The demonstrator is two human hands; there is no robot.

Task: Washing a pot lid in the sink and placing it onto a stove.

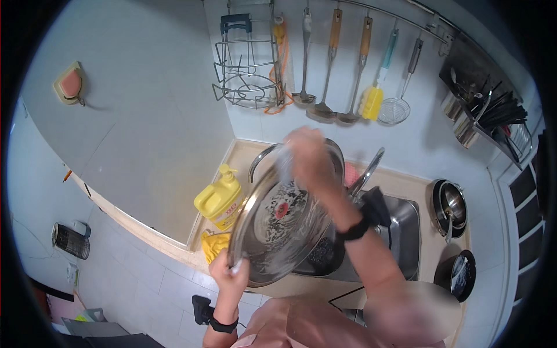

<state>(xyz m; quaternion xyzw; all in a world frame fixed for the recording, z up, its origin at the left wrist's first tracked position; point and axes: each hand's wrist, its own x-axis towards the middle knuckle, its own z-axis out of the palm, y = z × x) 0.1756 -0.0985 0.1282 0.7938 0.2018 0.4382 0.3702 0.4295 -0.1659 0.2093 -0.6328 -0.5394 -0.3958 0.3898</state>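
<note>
A large round metal pan [265,226] is tilted over the sink [400,235]. White suds streak its surface around a red emblem [282,210]. My left hand [230,272] grips its near left rim, thumb on the surface. Against the pan's upper part, my right hand [307,158] is blurred by motion. Something pale shows at its fingers; whether it is foam or a scrubber I cannot tell. A dark wet pan [320,259] lies in the sink, partly hidden. Behind my right forearm, a chrome tap [369,172] rises.
A yellow detergent bottle [219,198] and a yellow cloth [214,245] are left of the pan. Stacked metal bowls [452,204] and a small dark pan [457,278] stand on the right. Several utensils, including a ladle [322,112], hang on the wall beside a wire rack [248,69].
</note>
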